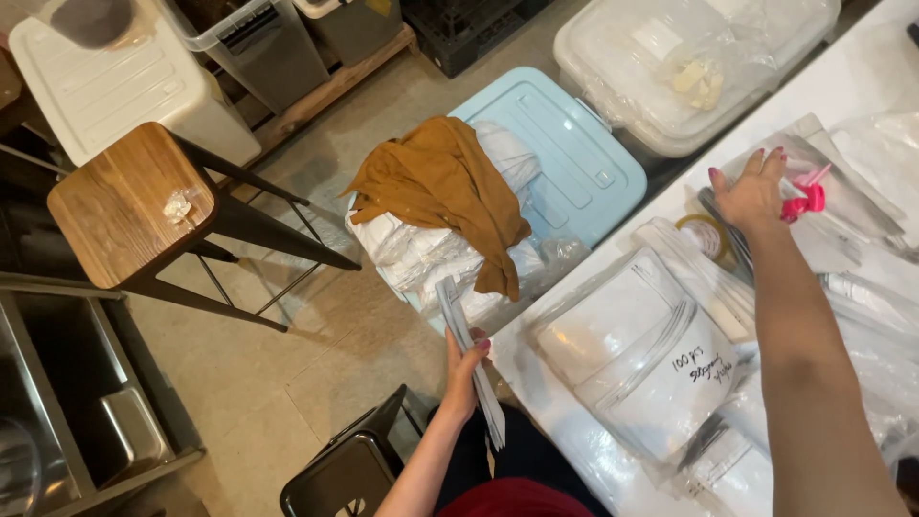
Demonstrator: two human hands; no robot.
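Over a white worktop (565, 402) strewn with clear plastic bags, above a beige tiled floor, the left hand (466, 369) grips a flat stack of white packets (471, 359), its long axis running from near the body away toward a light blue bin lid (574, 153). The right hand (751, 191), fingers spread, rests on a pink-topped spray bottle (807, 194). A mustard cloth (445, 187) drapes bagged white goods; a wooden stool (120, 206) stands well left.

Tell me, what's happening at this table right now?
A person sits at a white table covered with clear plastic bags. Their left hand holds a thin stack of flat white packets at the table's edge. Their right hand reaches across to a pink spray nozzle. A mustard cloth lies on a blue bin lid alongside.
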